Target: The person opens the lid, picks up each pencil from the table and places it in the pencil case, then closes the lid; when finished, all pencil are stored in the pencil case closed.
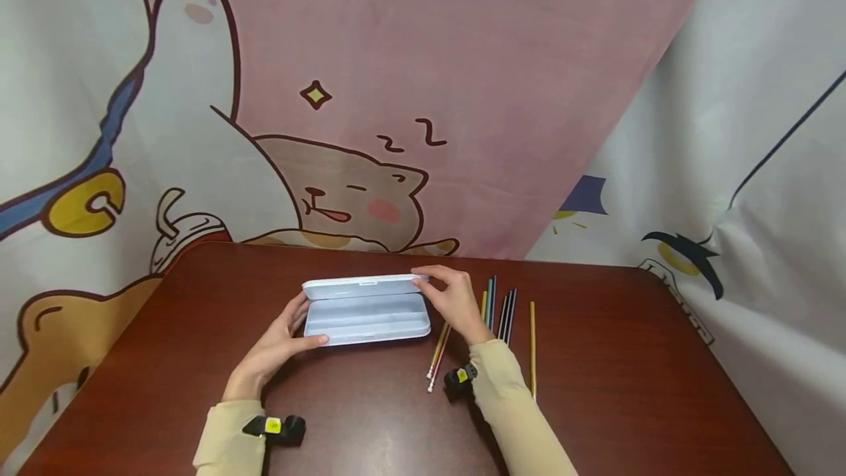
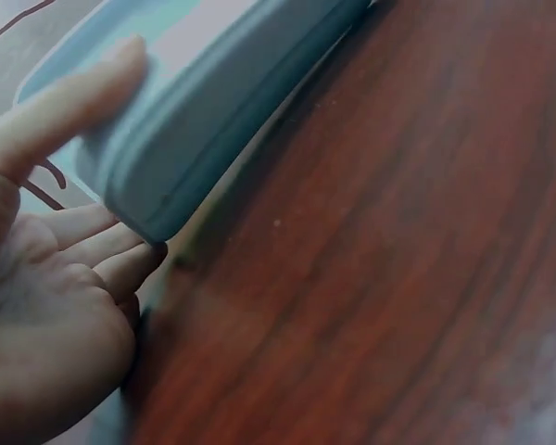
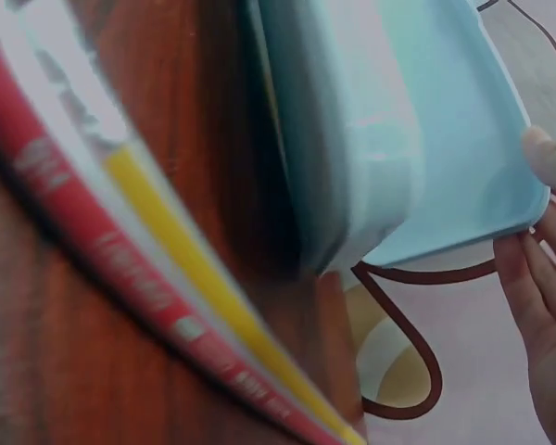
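A pale blue-white pencil case (image 1: 367, 319) has its hinged lid (image 1: 370, 286) raised, and no pencils show inside. At its left end, my left hand (image 1: 274, 344) grips the case, thumb over the front rim and fingers at the side and underneath. The left wrist view shows that thumb (image 2: 83, 102) on the rim. My right hand (image 1: 456, 300) pinches the right corner of the lid between thumb and fingers. In the right wrist view, the lid (image 3: 463, 120) stands tilted up from the case body (image 3: 352, 139), its corner between my fingertips.
Close to my right forearm, a red pencil (image 3: 120, 241) and a yellow pencil (image 3: 195, 250) lie on the brown table (image 1: 370, 417). Several dark pencils (image 1: 507, 314) lie beyond the right wrist, with one yellow pencil (image 1: 532, 344) farther right. A printed cloth (image 1: 502, 94) hangs behind.
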The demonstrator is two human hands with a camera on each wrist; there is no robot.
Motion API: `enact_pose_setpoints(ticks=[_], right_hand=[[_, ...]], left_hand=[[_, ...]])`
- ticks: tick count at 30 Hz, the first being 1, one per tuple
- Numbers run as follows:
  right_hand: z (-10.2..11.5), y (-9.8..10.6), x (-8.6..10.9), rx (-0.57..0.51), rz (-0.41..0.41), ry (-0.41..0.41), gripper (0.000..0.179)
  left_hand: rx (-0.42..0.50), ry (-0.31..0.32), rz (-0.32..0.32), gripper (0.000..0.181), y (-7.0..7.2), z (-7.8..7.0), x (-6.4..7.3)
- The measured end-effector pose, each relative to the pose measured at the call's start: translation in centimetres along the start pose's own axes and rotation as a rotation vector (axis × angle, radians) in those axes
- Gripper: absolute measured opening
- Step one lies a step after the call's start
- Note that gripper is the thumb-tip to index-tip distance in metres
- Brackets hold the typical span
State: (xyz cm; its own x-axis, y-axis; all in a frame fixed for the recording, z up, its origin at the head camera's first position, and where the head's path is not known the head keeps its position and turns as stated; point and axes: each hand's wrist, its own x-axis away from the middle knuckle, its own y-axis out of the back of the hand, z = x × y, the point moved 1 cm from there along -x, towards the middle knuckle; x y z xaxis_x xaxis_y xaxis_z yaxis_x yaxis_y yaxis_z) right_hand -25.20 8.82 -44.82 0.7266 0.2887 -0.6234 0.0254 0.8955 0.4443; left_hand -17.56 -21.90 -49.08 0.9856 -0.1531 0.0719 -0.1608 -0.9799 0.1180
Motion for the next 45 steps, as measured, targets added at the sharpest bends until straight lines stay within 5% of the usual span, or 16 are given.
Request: enact_pose_setpoints(ticks=[8, 19, 27, 35, 45], right_hand=[[-0.2, -0.5, -1.6, -0.017, -0.035, -0.136, 0.019], [-0.7, -1.1, -3.8, -0.174, -0.054, -0.327, 0.023], [-3.2, -2.7, -4.6, -0.245, -0.127, -0.403, 0.022], [-3.5, -2.7, -4.7, -0.263, -0.159, -0.469, 0.022], [-3.0, -2.4, -4.5, -0.244, -0.149, -0.452, 0.022]], left_hand=[[-0.206, -0.046, -0.016, 0.118, -0.7, -0.5, -0.5], [-0.239, -0.081, -0.012, 0.112, -1.1, -0.3, -0.6], [-0.284, -0.052, -0.014, 0.109, -1.1, -0.5, -0.4], [-0.302, -0.051, -0.007, 0.108, -1.4, -0.5, -0.4], [-0.311, -0.027, 0.010, 0.107, -1.3, -0.8, -0.2]])
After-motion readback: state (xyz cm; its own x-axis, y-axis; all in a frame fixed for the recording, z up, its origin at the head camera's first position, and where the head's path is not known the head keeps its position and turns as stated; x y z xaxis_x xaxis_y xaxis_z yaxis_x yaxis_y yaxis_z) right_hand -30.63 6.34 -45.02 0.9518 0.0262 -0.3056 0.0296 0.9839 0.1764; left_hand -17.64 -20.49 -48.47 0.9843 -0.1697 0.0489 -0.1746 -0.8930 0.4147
